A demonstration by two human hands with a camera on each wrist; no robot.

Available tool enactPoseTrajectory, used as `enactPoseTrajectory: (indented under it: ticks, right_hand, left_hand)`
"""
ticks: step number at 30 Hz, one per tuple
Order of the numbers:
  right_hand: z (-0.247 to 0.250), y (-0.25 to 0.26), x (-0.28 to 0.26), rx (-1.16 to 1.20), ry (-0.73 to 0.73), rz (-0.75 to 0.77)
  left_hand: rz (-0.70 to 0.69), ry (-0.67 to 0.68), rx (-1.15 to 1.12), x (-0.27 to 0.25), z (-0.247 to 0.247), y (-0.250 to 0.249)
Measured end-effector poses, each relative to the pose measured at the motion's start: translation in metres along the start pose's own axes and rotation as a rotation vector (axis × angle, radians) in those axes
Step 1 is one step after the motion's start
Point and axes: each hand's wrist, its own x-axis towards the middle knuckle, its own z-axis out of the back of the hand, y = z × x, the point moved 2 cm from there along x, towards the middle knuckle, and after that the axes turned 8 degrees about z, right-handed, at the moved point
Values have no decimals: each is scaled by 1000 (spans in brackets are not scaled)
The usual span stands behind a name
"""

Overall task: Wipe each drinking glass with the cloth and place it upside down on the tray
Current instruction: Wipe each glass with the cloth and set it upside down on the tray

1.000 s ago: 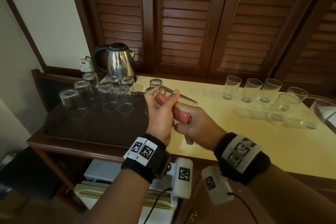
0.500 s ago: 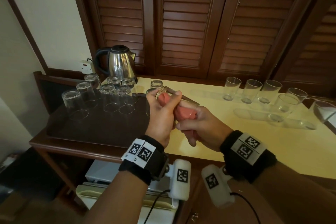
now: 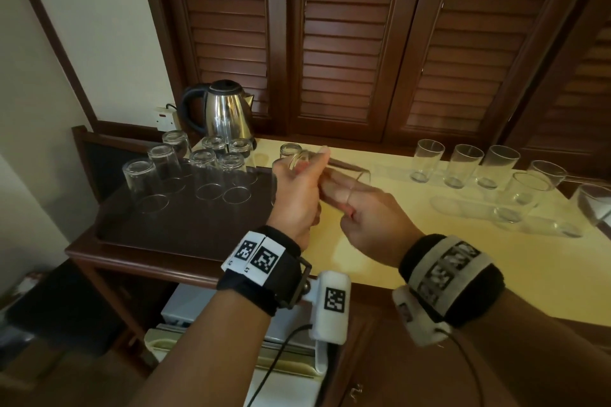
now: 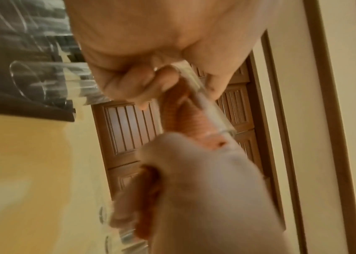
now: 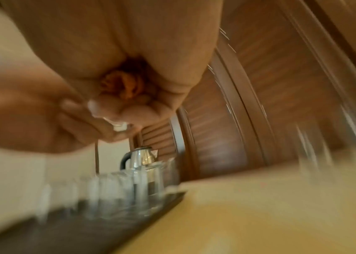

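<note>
We see L hand point(image 3: 299, 198) curled round a glass point(image 3: 334, 172), held on its side above the counter point(image 3: 380, 251), just R of the tray point(image 3: 185, 225). R hand point(image 3: 370, 218) fingers inside the glass w/ pink cloth point(image 4: 185, 116), rest of cloth bunched in the palm, prob. gripped; wrist view blurred. Eight or so glasses upside down on tray

Steel kettle point(image 3: 227, 116) with black handle standing at the back left of the yellow counter point(image 3: 413, 241), beside a white wall socket point(image 3: 166, 118). Dark louvred wooden shutters point(image 3: 347, 43) filling the wall behind. Under the counter, a white appliance point(image 3: 185, 314) tucked below, partly hidden, type unclear.
</note>
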Motion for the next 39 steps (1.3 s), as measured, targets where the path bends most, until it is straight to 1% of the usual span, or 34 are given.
enactPoseTrajectory:
  ticks: [1,2,3,5,6,7,8,9,10,12,13,14,15,16,18,19,20,21,22,23,24,25,26,27,29,30,31,32,33,35,36,37,38,39]
  right_hand:
    - [-3,1,0,-91,38,27]
    - [-8,0,0,-29,65,3]
    - [-11,0,-2,149,57,-52]
    - [-11,0,-7,632,26,-189]
    - [-10,-1,-9,792,14,-240]
    - [-8,-2,-12,856,10,-269]
    - [-7,-2,-13,826,9,-272]
    - [-6,-3,-12,699,18,-252]
    - [-6,-2,-11,493,28,-217]
    - [-11,0,-10,-15,105,-65]
    - [-14,3,-10,-92,127,-20]
    - [-17,4,-10,-28,125,-13]
    - [-18,3,-10,164,82,-68]
    - [-16,4,-12,439,34,-159]
    - [-14,6,-16,849,-8,-315]
    - [-12,4,-18,888,-27,-338]
    - [-10,3,-18,807,-33,-325]
    - [-8,2,-17,602,-32,-275]
    - [-5,3,-15,315,-15,-198]
    - [-6,5,-14,26,47,-96]
    - [-9,8,-14,-147,92,-24]
    - [-13,11,-14,-159,102,-5]
    - [-16,11,-14,-40,81,-5]
    - [-16,9,-15,176,31,-46]
    - [-15,10,-18,614,-5,-206]
    - [-14,8,-20,748,-30,-277]
    - [-14,5,-20,784,-54,-299]
    - [-14,4,-21,721,-76,-288]
    - [-13,3,-21,557,-87,-237]
    - [-13,7,-21,17,-12,-45]
    - [-15,9,-21,-137,21,12]
    - [-15,10,-19,-107,33,6]
    - [-14,9,-18,48,10,-30]
    - [-12,8,-17,300,-15,-92]
  left_hand:
    - [1,-6,-33,-1,-1,0]
    - [-12,-8,-68,-3,-2,2]
    - [-27,-14,-102,-5,-2,6]
    - [-68,-24,-127,-9,-2,14]
    - [-89,-21,-123,-11,-2,16]
    - [-98,-14,-106,-10,-1,19]
    - [-87,-2,-79,-10,0,20]
    - [-54,4,-50,-8,2,20]
    - [-8,11,-28,-7,4,19]
    - [40,21,-35,-6,6,17]
    - [32,11,-54,-7,6,16]
    - [21,-8,-81,-10,5,16]
    - [6,-22,-116,-12,3,18]
    - [-20,-24,-152,-13,1,20]
    - [-64,32,-164,-13,0,24]
    - [-68,60,-130,-12,2,25]
    - [-56,75,-79,-11,3,23]
    - [-34,71,-30,-11,4,22]
    - [-17,56,-2,-10,5,20]
    - [-7,37,-4,-9,6,18]
    - [6,20,-23,-9,5,18]
    - [13,7,-51,-11,4,18]
    - [9,-9,-81,-11,4,20]
    - [0,-20,-113,-13,3,22]
    - [-28,-23,-136,-15,2,26]
    - [-43,-12,-114,-16,1,26]
    - [-43,-4,-73,-16,1,26]
    - [-22,-5,-28,-14,1,26]
    - [10,-16,7,-13,1,25]
    - [49,-29,19,-11,2,23]
    - [47,-27,9,-13,1,21]
    - [40,-21,-14,-16,-1,19]
    - [25,-17,-51,-18,-4,19]
    - [8,-13,-97,-20,-6,19]
